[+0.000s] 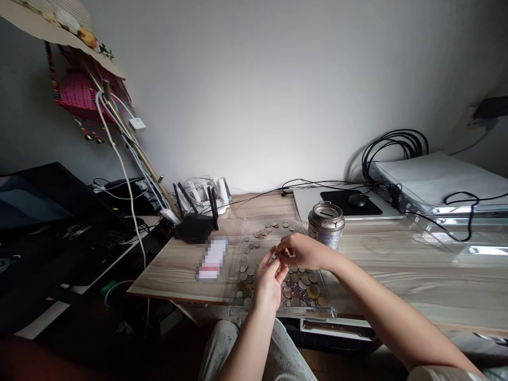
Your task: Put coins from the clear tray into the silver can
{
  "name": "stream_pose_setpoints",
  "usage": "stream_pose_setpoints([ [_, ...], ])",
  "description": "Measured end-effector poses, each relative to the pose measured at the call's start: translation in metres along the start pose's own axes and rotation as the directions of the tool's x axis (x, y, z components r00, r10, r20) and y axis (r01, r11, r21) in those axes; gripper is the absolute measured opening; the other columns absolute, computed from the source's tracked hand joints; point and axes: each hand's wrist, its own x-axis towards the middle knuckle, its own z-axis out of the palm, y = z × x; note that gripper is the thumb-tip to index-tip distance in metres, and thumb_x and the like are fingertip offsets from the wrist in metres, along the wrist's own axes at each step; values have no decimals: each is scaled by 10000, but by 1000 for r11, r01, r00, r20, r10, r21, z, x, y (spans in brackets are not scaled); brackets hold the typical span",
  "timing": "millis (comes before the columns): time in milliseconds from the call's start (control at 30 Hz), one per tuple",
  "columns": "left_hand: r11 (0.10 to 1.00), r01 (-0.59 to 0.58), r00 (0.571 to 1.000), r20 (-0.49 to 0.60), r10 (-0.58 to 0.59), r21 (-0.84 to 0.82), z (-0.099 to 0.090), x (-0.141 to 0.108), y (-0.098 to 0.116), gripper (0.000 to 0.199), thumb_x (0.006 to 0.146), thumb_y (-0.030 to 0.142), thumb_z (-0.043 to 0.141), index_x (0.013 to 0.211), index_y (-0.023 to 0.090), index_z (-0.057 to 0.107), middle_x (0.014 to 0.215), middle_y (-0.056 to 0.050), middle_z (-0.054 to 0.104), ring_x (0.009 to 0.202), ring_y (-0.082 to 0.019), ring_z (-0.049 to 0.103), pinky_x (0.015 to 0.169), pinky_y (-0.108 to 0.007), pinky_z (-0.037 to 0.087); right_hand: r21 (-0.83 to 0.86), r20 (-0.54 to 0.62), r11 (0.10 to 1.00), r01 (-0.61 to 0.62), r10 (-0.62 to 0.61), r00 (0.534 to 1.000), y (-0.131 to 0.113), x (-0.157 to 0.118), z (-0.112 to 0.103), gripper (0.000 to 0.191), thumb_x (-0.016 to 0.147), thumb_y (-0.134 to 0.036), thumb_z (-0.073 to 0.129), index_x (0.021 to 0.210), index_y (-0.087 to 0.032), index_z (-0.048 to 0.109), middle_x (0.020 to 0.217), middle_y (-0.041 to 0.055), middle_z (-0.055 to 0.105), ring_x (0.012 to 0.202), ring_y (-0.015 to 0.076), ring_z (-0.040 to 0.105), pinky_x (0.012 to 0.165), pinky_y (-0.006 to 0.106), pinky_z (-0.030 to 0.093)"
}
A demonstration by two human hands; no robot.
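Both hands (283, 259) meet above the coins (301, 288), seemingly pinching one; its orientation unclear.

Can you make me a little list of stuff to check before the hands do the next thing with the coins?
1. Coins lying inside the clear tray: ok.
2. Tray fully on the table: not ok, its front edge hangs over.
3. Left hand and right hand over the tray: ok.
4. Coin pinched in the fingers: cannot tell, too small.
5. Slotted tin upright beside the tray: ok.
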Motion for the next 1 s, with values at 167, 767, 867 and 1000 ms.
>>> stream_pose_setpoints([
  [167, 999, 47, 996, 78, -47, 6, 1, -2, 0, 181, 750, 289, 607, 863, 154, 650, 898, -73, 672, 820, -151, 637, 800, -285, 484, 56, -152, 998, -22, 30, 988, 0, -1, -9, 160, 750, -181, 528, 784, -164, 683, 688, 34, 645, 592, 110, 535, 563, 209, 375],
  [767, 976, 198, 978, 93, -189, -93, -1, -1, 5, 333, 846, 320, 401, 1041, 122, 583, 1102, -161, 607, 1017, -208, 589, 907, -310, 433, -229, -738, 886, -404, 113, 666, 27, -32, -62, 257, 790, -315, 490, 896, -188, 687, 889, 75, 660, 839, 203, 557, 689, 290, 405],
  [867, 977, 169, 984, 75, -160, -132, -1, -1, 5, 319, 856, 339, 382, 993, 139, 589, 983, -129, 638, 935, -187, 616, 879, -316, 451, -210, -417, 972, -108, 11, 909, 5, -15, -32, 234, 786, -316, 510, 887, -194, 683, 859, 61, 652, 730, 153, 560, 639, 250, 395],
  [1000, 972, 116, 993, 52, -107, -203, 0, -1, 5, 271, 856, 310, 386, 941, 159, 594, 886, -93, 639, 861, -159, 620, 849, -315, 469, -123, 28, 992, 19, -15, 999, 0, 3, 7, 187, 696, -214, 568, 843, -205, 684, 789, 37, 649, 647, 126, 547, 558, 222, 355],
])
